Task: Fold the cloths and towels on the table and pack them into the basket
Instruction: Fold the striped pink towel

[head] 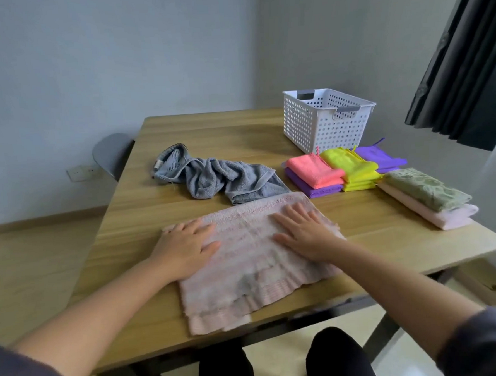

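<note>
A pale pink towel lies folded in layers at the near edge of the wooden table. My left hand presses flat on its left part, fingers straight. My right hand presses flat on its right part. A crumpled grey towel lies behind it. Folded cloths sit to the right: a pink cloth on a purple cloth, a yellow stack, another purple cloth. A folded green towel rests on a folded pale pink towel. The white perforated basket stands at the back right.
A grey chair stands past the table's left far corner. A dark curtain hangs at the right. The wall runs close behind the table. My knees are under the near edge.
</note>
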`<state>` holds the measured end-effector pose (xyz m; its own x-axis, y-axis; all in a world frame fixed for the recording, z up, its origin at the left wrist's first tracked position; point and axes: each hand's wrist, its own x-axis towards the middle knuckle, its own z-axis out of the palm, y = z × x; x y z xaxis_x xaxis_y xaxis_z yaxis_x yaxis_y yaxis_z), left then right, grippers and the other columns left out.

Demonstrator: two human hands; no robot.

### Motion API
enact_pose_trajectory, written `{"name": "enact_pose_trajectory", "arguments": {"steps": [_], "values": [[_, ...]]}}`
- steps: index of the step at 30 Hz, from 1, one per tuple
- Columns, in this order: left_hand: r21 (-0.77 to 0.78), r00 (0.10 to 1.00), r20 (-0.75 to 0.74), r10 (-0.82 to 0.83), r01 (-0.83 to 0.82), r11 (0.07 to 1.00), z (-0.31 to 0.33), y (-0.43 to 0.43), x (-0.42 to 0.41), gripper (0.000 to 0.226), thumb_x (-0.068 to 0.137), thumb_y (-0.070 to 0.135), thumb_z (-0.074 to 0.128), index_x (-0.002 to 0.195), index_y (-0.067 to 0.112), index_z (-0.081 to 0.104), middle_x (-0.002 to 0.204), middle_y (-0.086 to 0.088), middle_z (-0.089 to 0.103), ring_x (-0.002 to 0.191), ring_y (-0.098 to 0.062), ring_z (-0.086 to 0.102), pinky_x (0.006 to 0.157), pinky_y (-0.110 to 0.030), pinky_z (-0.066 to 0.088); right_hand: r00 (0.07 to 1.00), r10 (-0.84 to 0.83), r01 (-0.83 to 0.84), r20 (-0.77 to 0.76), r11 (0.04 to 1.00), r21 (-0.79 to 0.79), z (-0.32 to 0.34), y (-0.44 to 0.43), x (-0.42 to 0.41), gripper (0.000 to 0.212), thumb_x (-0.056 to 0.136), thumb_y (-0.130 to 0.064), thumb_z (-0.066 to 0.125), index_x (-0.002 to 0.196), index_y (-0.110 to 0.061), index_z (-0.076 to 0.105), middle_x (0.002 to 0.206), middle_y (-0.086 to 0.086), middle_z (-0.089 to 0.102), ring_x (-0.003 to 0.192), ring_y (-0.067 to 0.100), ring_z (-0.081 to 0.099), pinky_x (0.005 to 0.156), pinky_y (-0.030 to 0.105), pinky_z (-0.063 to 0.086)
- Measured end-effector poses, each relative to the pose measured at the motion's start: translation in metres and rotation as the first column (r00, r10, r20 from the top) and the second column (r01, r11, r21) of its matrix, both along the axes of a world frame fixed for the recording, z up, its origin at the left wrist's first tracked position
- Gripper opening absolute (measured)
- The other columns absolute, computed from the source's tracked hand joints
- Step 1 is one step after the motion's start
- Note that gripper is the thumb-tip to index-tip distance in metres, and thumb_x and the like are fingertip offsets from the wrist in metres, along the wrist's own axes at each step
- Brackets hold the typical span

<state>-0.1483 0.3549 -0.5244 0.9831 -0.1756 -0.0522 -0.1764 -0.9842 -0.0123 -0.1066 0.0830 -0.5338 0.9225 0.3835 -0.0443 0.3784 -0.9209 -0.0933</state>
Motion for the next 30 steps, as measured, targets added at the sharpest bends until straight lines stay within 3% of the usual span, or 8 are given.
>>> {"name": "enact_pose_trajectory", "arguments": {"steps": [2,4,7,10,14,17,21,30], "values": [[-0.083,0.995,0.093,-0.021,0.029,0.996,0.012,-0.001,-0.008,0.041,0.096,0.049,0.031,0.125,0.028,0.050,0.131,0.004,0.049,0.120,-0.018,0.045,0.091,-0.033,0.040,0.997,0.014,-0.008,0.079,0.997,-0.077,0.009,-0.020,0.003,0.074,0.089,-0.068,0.024,0.150,-0.029,0.013,0.160,0.005,0.001,0.146,0.025,-0.009,0.116,0.046,-0.003],[-0.154,0.987,0.116,-0.110,0.128,0.980,0.020,0.005,-0.015,0.033,0.095,0.046,0.037,0.117,0.029,0.054,0.126,0.009,0.050,0.111,-0.011,0.048,0.086,-0.031,0.043,0.983,0.059,-0.038,0.172,0.992,-0.122,0.018,-0.028,-0.004,0.065,0.095,-0.052,0.036,0.150,-0.026,0.014,0.160,0.005,0.003,0.147,0.024,-0.006,0.117,0.045,0.000],[-0.120,0.964,-0.074,-0.255,0.246,0.962,0.013,0.011,-0.030,0.054,0.093,0.057,0.031,0.144,0.038,0.028,0.154,0.018,0.015,0.141,-0.009,0.018,0.114,-0.039,0.023,0.958,0.231,-0.242,0.171,0.969,0.047,0.025,-0.020,-0.043,0.068,0.092,-0.055,0.038,0.150,-0.024,0.018,0.159,0.000,0.010,0.146,0.012,-0.003,0.118,0.035,0.000],[-0.051,0.941,-0.119,-0.317,0.313,0.948,-0.001,0.007,-0.045,0.072,0.086,0.064,0.012,0.149,0.033,-0.002,0.154,0.018,-0.012,0.141,0.000,-0.009,0.116,-0.033,-0.004,0.878,0.455,-0.470,0.147,0.878,0.091,0.018,-0.017,-0.094,0.090,0.079,-0.071,0.045,0.150,-0.026,0.014,0.158,-0.008,0.012,0.144,0.004,-0.005,0.117,0.029,-0.005],[-0.028,0.946,-0.150,-0.288,0.287,0.958,-0.006,0.008,-0.056,0.079,0.079,0.070,0.002,0.146,0.033,-0.016,0.150,0.017,-0.025,0.138,0.000,-0.021,0.112,-0.037,-0.014,0.797,0.540,-0.515,0.269,0.841,-0.162,-0.009,-0.032,-0.131,0.112,0.071,-0.076,0.054,0.152,-0.021,-0.002,0.159,-0.003,-0.001,0.146,0.016,-0.009,0.118,0.040,-0.008],[-0.028,0.945,-0.167,-0.282,0.281,0.959,-0.005,0.007,-0.057,0.091,0.068,0.081,-0.007,0.145,0.034,-0.018,0.149,0.017,-0.025,0.138,0.000,-0.020,0.111,-0.040,-0.013,0.707,0.574,-0.453,0.414,0.816,-0.358,-0.039,-0.042,-0.140,0.119,0.065,-0.059,0.072,0.152,-0.020,0.000,0.159,0.006,-0.001,0.146,0.028,0.004,0.115,0.053,0.005],[-0.052,0.952,-0.148,-0.267,0.262,0.964,-0.005,0.005,-0.059,0.108,0.054,0.090,-0.015,0.145,0.032,-0.016,0.149,0.018,-0.023,0.137,0.000,-0.018,0.113,-0.044,-0.010,0.632,0.527,-0.319,0.568,0.845,-0.429,-0.065,-0.053,-0.144,0.105,0.070,-0.018,0.075,0.151,-0.028,0.010,0.159,0.011,0.006,0.144,0.033,0.013,0.113,0.057,0.012],[-0.101,0.957,-0.127,-0.261,0.249,0.963,-0.009,0.002,-0.061,0.116,0.047,0.092,-0.019,0.146,0.032,-0.014,0.147,0.019,-0.022,0.135,0.003,-0.017,0.114,-0.045,-0.009,0.594,0.560,-0.473,0.577,0.824,-0.313,-0.051,-0.024,-0.134,0.058,0.088,-0.024,0.048,0.144,-0.028,0.031,0.150,0.004,0.034,0.131,0.023,0.040,0.103,0.044,0.033]]}}
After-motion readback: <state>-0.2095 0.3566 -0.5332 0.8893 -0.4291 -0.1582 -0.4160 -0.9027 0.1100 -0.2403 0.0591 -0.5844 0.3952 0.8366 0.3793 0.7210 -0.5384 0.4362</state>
